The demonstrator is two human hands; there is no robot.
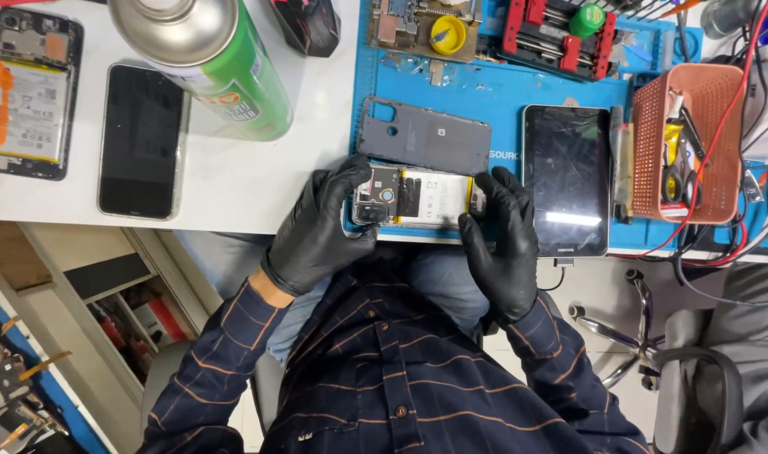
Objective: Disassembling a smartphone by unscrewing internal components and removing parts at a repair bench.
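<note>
On the near edge of the blue mat [502, 92], both hands hold one open phone [418, 197] with its back taken off. You can see the white battery inside it. The left hand [321, 227], in a black glove, is curled around the camera end of the phone, with the fingers bent over the top. The right hand [503, 240], also in a black glove, grips the other end, with the thumb under the edge and the fingers partly open.

Just above the phone lies one grey back cover [423, 136], flat on the mat. Beside the right hand lies one tablet [567, 178] with a cracked dark screen. Next to the tablet stands one pink basket [686, 143] with scissors and small tools in it. Red and black wires [720, 126] hang over the basket.

The mat sits on a white table [249, 176]. On the white part there are two more phones: one black phone [140, 139] lying flat, and one opened phone [29, 94] with its battery showing. So that makes three phones in all. One green spray can [207, 55] lies on its side near them.

At the far end of the mat sit one red clamp [556, 38] and one yellow round thing [448, 35].

Below the table you can see a striped dark shirt [384, 370], a chair leg with wheels [628, 324] and shelves [107, 294].
</note>
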